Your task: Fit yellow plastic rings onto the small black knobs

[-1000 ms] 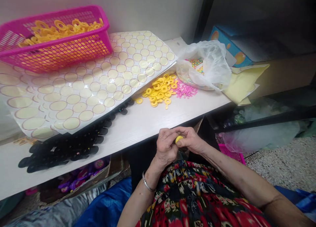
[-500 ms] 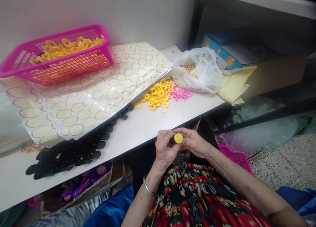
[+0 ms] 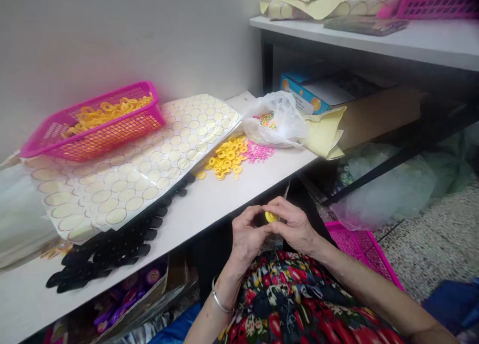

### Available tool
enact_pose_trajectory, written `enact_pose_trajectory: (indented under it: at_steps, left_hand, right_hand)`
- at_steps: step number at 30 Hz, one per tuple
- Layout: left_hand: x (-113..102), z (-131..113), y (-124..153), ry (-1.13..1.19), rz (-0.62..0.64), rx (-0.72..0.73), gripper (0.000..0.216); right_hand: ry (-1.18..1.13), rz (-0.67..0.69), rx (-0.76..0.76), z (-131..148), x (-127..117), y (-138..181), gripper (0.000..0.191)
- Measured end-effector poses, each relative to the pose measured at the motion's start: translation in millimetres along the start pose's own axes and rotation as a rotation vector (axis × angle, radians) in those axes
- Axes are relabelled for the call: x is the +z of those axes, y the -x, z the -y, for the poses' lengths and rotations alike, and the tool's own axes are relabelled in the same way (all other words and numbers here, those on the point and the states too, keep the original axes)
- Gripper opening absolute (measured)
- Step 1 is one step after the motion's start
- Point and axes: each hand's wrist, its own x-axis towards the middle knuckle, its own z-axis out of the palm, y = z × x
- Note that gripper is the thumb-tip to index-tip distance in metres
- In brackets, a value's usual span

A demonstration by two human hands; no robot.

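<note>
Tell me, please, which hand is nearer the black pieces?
Left. The left hand is right of the black pieces; the right hand lies beyond it, both pinching a yellow piece.

A plain pale grey wall [image 3: 130,34] rises behind the long white wood-grain desk [image 3: 224,196]. To the right, a white shelf board [image 3: 411,39] sits on a dark metal frame [image 3: 266,64]. Below lies a speckled grey terrazzo floor [image 3: 430,244]. Soft, even light fills the room.
</note>
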Motion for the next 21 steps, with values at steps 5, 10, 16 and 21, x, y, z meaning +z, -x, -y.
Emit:
enact_pose_trajectory:
  at_steps: [5,10,16,21]
  left_hand:
    - [8.8,-12.8,1.1,-0.008,-0.013,0.103,0.028]
    - [14.0,-17.0,0.2,-0.060,0.006,0.280,0.033]
    - [22.6,-14.8,0.5,0.133,0.070,0.054,0.038]
    - [28.7,-16.4,-0.2,-0.025,0.026,0.242,0.029]
  right_hand:
    - [0.001,-0.102,-0.008,4.3,-14.3,7.8,0.034]
    - [0.101,-0.036,-0.181,9.7,-28.2,13.1,0.028]
    - [0.097,-0.029,-0.154,10.0,-33.6,15.6,0.032]
    - [-0.228,-0.025,0.151,4.6,-36.1,20.1,0.039]
